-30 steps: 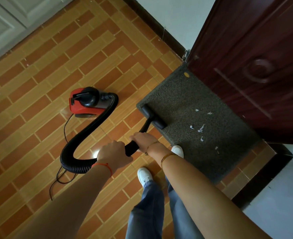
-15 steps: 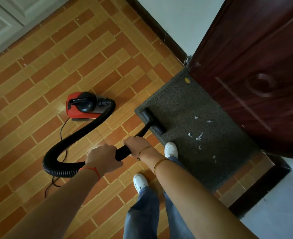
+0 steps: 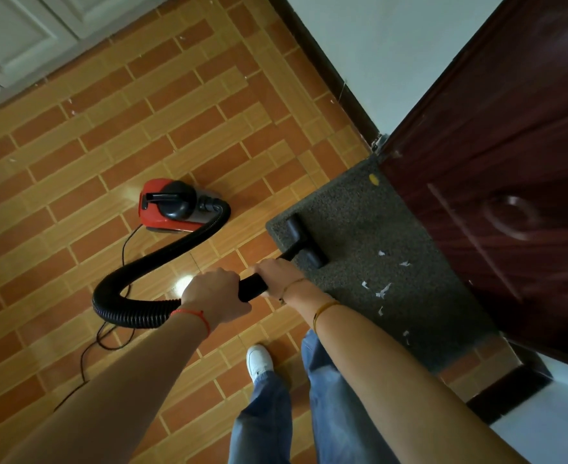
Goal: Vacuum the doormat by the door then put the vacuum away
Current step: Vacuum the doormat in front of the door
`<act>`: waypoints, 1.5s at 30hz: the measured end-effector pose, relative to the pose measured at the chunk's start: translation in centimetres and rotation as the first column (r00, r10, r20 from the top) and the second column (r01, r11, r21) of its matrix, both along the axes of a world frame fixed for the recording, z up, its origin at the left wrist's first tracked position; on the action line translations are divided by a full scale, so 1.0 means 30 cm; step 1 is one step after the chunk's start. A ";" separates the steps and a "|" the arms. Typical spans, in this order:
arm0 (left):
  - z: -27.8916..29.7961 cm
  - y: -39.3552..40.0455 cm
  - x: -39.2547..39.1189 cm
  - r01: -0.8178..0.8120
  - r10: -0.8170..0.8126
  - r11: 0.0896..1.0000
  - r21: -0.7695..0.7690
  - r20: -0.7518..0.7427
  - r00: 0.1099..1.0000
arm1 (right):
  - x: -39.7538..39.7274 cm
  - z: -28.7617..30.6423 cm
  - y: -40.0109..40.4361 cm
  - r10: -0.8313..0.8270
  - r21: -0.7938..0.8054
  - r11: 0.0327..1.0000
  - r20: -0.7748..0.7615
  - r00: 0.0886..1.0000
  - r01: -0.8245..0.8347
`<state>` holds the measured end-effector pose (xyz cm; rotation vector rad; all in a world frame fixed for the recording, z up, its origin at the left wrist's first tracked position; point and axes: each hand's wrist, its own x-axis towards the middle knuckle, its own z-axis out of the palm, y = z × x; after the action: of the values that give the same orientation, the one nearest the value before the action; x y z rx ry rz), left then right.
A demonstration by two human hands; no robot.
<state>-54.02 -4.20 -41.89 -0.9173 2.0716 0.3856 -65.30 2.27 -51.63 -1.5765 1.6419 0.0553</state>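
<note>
A dark grey doormat (image 3: 369,229) lies on the floor against a dark red door (image 3: 496,169). Several white paper scraps (image 3: 381,291) and one yellow speck (image 3: 373,178) lie on it. The black vacuum nozzle (image 3: 304,241) rests on the mat's near left corner. My right hand (image 3: 277,274) grips the black wand (image 3: 252,286) just behind the nozzle. My left hand (image 3: 214,298) grips the wand's rear end, where the ribbed black hose (image 3: 149,262) joins. The hose curves back to the red and black vacuum body (image 3: 172,205) on the floor to the left.
The floor is orange and brown brick-pattern tile (image 3: 108,128). A thin black power cord (image 3: 108,339) trails from the vacuum toward the lower left. My white shoe (image 3: 259,360) and jeans stand just left of the mat. White cabinet doors (image 3: 15,38) are at the upper left.
The hose's loop has swung left and flattened out. My view has shifted, and the nozzle stays on the mat's left corner. My right foot has slipped out of sight under my arm.
</note>
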 end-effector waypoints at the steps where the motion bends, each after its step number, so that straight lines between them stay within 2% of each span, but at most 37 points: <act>1: -0.005 0.004 -0.014 -0.009 0.009 1.000 0.003 -0.007 1.000 | -0.018 -0.002 0.000 0.002 -0.005 1.000 -0.011 1.000 -0.002; 10: -0.085 -0.002 -0.176 -0.029 0.030 0.998 0.048 -0.030 0.999 | -0.205 -0.004 -0.006 0.015 0.015 1.000 0.008 1.000 -0.015; 25: -0.043 -0.047 -0.248 -0.023 0.023 0.999 0.025 -0.005 1.000 | -0.257 0.001 -0.036 -0.019 -0.030 0.999 0.007 1.000 0.019; 39: -0.120 0.032 -0.414 -0.071 0.072 0.997 0.024 -0.042 0.997 | -0.438 -0.063 0.022 0.000 0.001 1.000 -0.072 0.997 0.000; 45: -0.140 0.023 -0.481 -0.054 0.054 0.999 0.003 -0.059 0.997 | -0.498 -0.084 0.018 -0.050 -0.022 0.999 -0.102 0.994 0.048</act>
<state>-68.44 -3.50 -46.10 -0.9732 2.1034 0.4473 -80.25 2.81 -54.15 -1.5699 1.7647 0.0959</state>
